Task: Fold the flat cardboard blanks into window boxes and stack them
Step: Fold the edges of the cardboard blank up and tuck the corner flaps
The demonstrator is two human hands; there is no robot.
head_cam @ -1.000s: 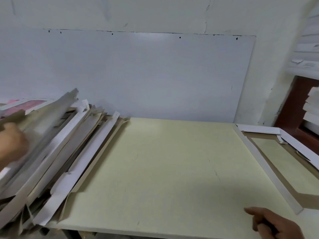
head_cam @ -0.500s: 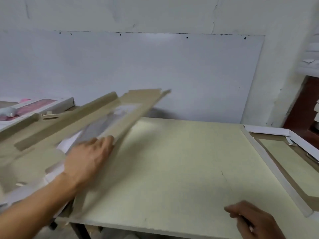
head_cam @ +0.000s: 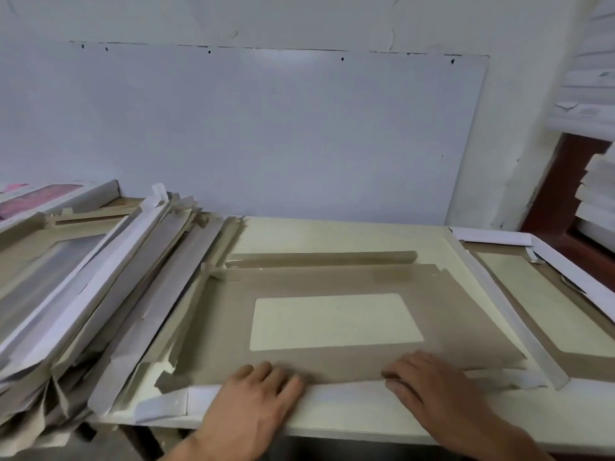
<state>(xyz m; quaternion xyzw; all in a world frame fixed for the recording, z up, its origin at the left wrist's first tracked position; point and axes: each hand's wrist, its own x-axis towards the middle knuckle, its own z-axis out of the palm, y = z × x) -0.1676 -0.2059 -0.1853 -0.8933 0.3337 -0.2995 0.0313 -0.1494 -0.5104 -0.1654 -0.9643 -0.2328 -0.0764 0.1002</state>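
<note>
One blank lies flat on the table, brown side up, window in its middle, between the pile of unfolded blanks at left and a folded box at right. Both hands sit on its near flap: left hand and right hand lie palm down, fingers extended, pressing, gripping nothing. Step looks like the start of folding, near flap first. Next move probably calls for lifting that white edge along its crease while the panel stays flat. No stack of finished boxes clearly in view.
</note>
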